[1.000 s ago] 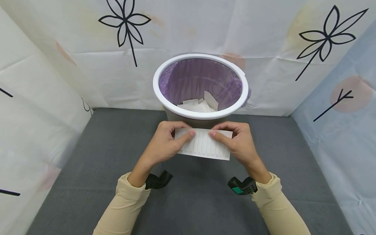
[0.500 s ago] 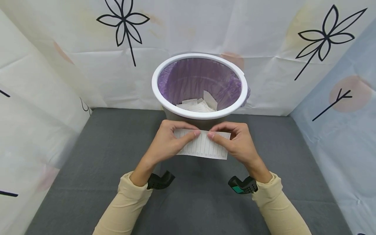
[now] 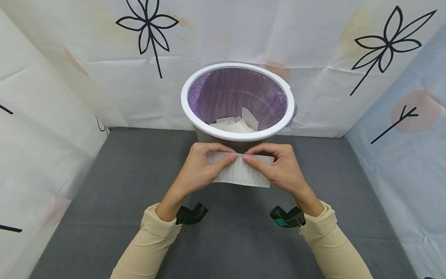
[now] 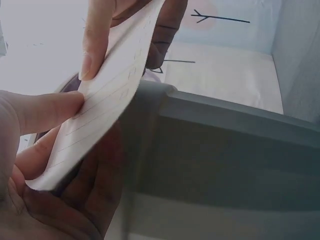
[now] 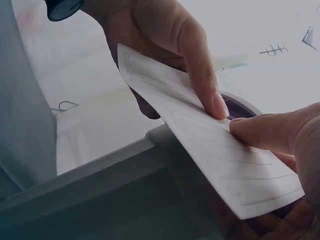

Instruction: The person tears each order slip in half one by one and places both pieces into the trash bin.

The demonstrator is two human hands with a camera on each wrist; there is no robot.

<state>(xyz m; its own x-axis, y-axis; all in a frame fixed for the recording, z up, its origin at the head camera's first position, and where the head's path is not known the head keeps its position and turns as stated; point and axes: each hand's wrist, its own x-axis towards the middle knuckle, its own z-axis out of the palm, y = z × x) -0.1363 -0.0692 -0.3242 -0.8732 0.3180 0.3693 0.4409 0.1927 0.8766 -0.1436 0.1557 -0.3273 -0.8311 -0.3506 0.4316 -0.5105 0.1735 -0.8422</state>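
Observation:
A small sheet of lined paper (image 3: 244,172), with a row of little checkboxes along its lower edge, is held up between both hands in front of the bin. My left hand (image 3: 206,166) pinches its top edge, thumb on the near face and fingers behind. From the other side my right hand (image 3: 278,166) grips the same edge in the same way, the thumb tips close together near the middle. In the left wrist view the paper (image 4: 100,107) is slightly bent, with fingers curled behind it. No tear shows in the paper (image 5: 200,135) in the right wrist view.
Just beyond the hands stands a bin with a white rim (image 3: 186,104) and a purple liner (image 3: 237,91). Several pieces of paper (image 3: 237,126) lie inside it. Beneath is a dark grey table (image 3: 230,240), bordered by white patterned sheets (image 3: 237,31) at the back and sides.
Both thumbs have slid inward along the paper's top edge, so they now sit nearer each other. The paper has shifted slightly; the bin has not moved.

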